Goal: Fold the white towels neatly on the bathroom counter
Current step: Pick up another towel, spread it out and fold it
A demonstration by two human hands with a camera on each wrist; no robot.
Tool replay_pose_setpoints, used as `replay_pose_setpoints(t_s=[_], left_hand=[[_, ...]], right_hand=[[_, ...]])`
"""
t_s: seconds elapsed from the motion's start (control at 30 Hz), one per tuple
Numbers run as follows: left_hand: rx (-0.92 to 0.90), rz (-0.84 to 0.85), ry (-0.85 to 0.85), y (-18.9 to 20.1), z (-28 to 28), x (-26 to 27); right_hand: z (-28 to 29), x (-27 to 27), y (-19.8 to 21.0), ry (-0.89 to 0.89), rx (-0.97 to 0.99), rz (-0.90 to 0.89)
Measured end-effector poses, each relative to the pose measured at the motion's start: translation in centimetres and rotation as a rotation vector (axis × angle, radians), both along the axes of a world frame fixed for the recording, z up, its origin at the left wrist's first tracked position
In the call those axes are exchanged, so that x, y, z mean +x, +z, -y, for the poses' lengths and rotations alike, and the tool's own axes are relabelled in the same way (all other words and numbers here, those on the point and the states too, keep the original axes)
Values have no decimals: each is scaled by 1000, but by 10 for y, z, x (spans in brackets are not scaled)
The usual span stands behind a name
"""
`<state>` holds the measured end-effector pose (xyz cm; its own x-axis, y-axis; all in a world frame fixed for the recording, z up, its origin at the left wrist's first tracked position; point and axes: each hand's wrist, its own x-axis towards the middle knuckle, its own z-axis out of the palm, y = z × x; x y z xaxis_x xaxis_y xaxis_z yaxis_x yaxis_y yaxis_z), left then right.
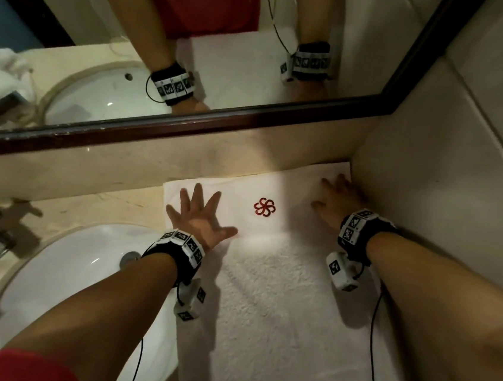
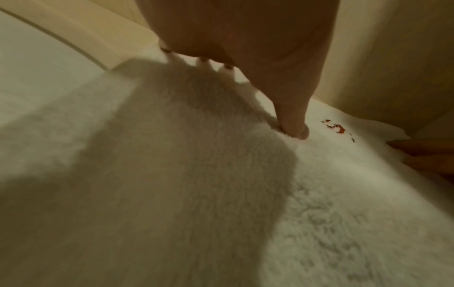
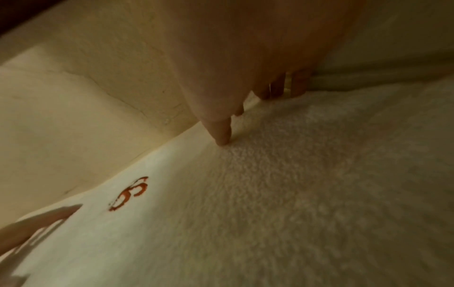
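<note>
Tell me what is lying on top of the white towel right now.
Both hands lie flat on the white towel, fingers spread: the left hand at its far left corner, the right hand at the far right. Between them shows a red emblem. The counter beneath is covered.

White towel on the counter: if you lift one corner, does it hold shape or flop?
Likely flops: the white towel is soft looped terry lying limp under both flat hands. Probably grippy, not slippery, given the fuzzy pile. Its left edge overhangs the sink, so it may sag there.
</note>
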<state>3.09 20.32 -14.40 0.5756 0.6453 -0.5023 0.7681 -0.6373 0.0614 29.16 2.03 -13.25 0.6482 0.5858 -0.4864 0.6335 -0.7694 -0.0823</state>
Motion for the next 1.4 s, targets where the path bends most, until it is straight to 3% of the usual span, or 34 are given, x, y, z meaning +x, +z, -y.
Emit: replay_pose_setpoints(t_s=[0.43,0.73,1.1,1.4], left_hand=[[-22,-68,-9,7,-1,-6],[48,6,-88,47,31,-14],[26,80,-319,89,97,-85],[-37,56,-481,102,167,-108]], right_hand=[[-2,3,4,1,-7,42],[34,-46,36,-62,77,-20],[140,-170,77,-290,211,-2],[248,-248,80,-523,219,-57]])
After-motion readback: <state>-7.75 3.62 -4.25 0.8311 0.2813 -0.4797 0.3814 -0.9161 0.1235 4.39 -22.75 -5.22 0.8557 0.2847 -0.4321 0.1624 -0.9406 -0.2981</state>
